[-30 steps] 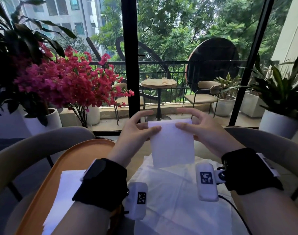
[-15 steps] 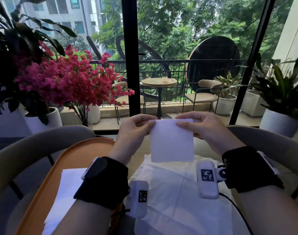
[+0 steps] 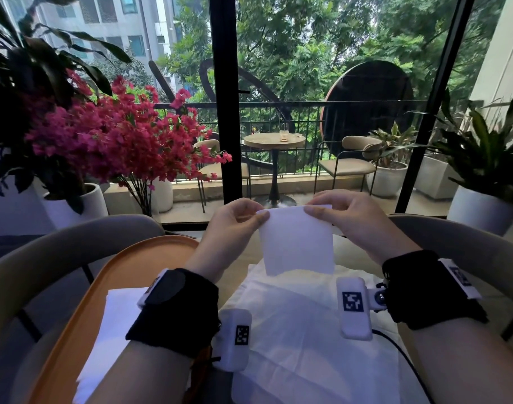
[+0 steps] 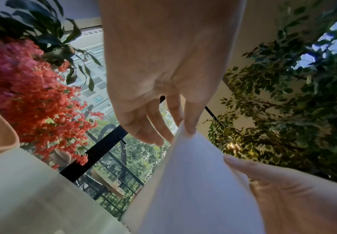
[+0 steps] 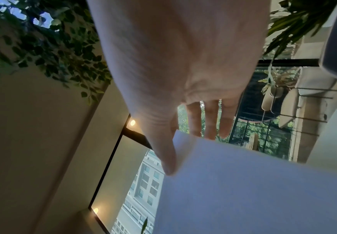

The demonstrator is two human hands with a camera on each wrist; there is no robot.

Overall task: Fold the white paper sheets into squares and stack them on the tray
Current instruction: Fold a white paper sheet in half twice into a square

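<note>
A folded white paper sheet [image 3: 297, 243] hangs upright in the air above the table, roughly square. My left hand [image 3: 249, 218] pinches its top left corner between thumb and fingers [image 4: 189, 125]. My right hand [image 3: 322, 209] pinches the top right corner, thumb [image 5: 168, 159] on the near face. The paper [image 5: 253, 190] fills the lower half of the right wrist view and shows edge-on as a white sheet [image 4: 193, 182] in the left wrist view. An orange tray [image 3: 124, 266] lies at the left with a folded white sheet [image 3: 115, 325] on it. Unfolded white sheets [image 3: 302, 330] lie under my wrists.
Curved grey chair backs stand at the left [image 3: 60, 246] and right [image 3: 442, 228] of the table. A pot of pink flowers [image 3: 103, 141] stands at the left and a potted green plant [image 3: 488, 176] at the right, before a glass door with a black frame [image 3: 223, 112].
The hanging paper went from a tall rectangle to a shorter, square-like shape. Both hands closed in on the top corners, fingers curling down onto the upper edge.
</note>
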